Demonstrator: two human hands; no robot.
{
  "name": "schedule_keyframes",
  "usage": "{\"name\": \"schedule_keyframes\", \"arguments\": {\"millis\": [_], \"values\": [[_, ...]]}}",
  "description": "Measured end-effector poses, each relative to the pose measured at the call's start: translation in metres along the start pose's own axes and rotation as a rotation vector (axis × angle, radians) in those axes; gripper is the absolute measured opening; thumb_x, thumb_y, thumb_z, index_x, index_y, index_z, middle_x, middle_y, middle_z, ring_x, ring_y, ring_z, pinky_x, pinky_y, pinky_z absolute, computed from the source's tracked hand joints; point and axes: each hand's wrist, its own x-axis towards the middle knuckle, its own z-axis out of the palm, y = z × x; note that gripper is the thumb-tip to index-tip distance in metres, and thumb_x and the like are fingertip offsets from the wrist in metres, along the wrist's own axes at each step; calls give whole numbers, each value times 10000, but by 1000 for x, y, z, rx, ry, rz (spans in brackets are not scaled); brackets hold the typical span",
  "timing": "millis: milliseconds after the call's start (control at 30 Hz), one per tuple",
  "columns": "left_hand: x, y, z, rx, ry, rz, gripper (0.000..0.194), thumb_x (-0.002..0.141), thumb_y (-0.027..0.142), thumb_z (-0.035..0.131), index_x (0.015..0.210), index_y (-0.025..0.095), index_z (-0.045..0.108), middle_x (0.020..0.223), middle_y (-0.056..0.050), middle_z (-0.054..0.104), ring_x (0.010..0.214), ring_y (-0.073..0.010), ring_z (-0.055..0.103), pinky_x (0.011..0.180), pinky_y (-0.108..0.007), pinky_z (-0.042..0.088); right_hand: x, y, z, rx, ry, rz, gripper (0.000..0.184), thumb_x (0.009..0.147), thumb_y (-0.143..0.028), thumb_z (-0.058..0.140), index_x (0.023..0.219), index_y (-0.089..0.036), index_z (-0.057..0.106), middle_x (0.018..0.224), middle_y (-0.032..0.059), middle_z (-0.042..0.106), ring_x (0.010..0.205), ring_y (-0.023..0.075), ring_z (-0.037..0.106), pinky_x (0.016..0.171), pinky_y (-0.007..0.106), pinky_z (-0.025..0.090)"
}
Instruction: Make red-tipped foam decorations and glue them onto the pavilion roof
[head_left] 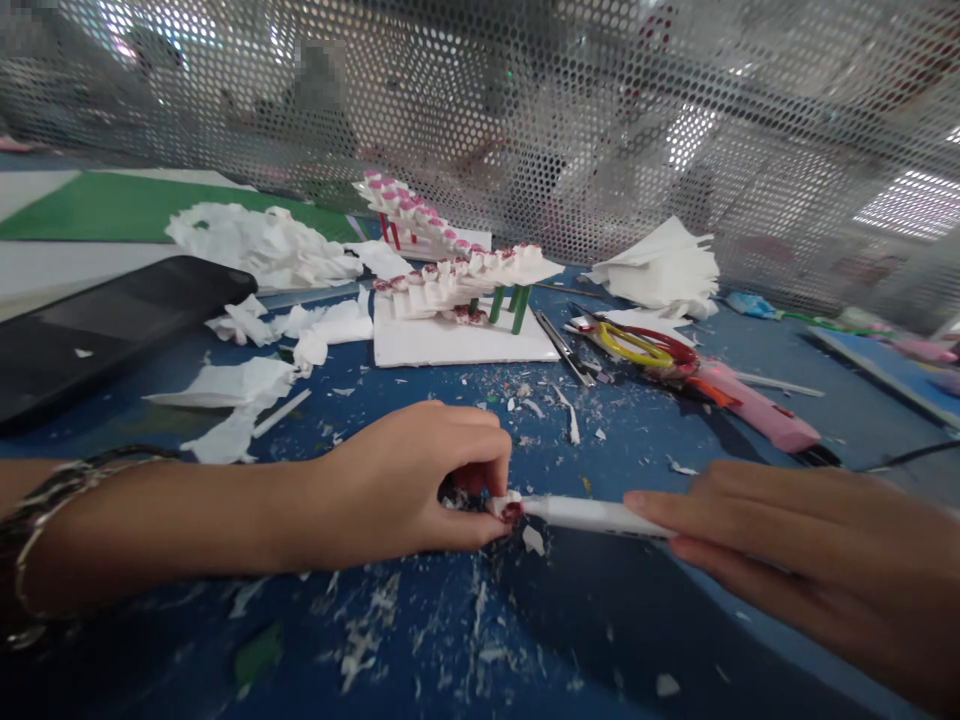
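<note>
My left hand pinches a small piece of white paper with a dark red end between thumb and forefinger, low over the blue table. In my right hand is a white marker pen, held almost level. The pen's tip touches or nearly touches the red end of the paper piece. Behind the hands, a white paper model with dark red tips stands on green posts on a white board. A similar model with pink tips stands farther back.
Crumpled white tissue and a black phone lie left. Tweezers, scissors with yellow and red handles, a pink glue gun and stacked white paper lie right. Paper scraps litter the table; a perforated metal screen stands behind.
</note>
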Motion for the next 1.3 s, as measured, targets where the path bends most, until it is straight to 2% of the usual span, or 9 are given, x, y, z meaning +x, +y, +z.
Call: {"name": "schedule_keyframes", "arguments": {"millis": [167,467,633,800,1000,1300], "values": [[0,-1,0,7,4,7,137,710,137,649,648,160,530,611,65,508,563,-65,474,537,-171,328,-2,0,-1,-15,32,-2,311,962,-294,303,1030,-265,605,612,-32,581,485,94,545,434,219,384],[1,1,0,28,-7,-29,125,709,168,644,641,164,539,582,69,506,556,-76,489,600,-218,326,-4,-5,-1,-135,-20,-64,281,966,-268,300,1082,-250,556,630,-38,577,477,98,522,435,257,346],[0,0,1,52,5,-37,131,713,157,629,630,166,528,586,70,514,559,-79,485,606,-228,314,-6,-9,-9,-217,2,-140,328,933,-206,286,1159,-249,520,722,15,636,598,155,566,495,294,385],[0,1,-1,58,5,-36,122,661,113,642,648,168,534,591,76,511,568,-83,484,603,-225,309,-8,-16,-12,-254,23,-161,320,903,-225,307,1130,-255,530,734,21,654,595,185,546,538,344,384],[-1,0,1,66,20,-19,127,699,141,635,638,164,526,585,76,506,555,-76,475,610,-230,308,-9,-18,-11,-303,-18,-165,363,879,-204,297,1185,-242,486,736,32,649,618,185,577,499,323,404],[-1,0,2,71,30,-12,131,704,143,634,631,161,527,576,79,506,544,-69,476,615,-232,308,-10,-12,-11,-321,13,-180,369,914,-250,252,1202,-217,480,718,62,637,599,193,556,470,305,413]]}}
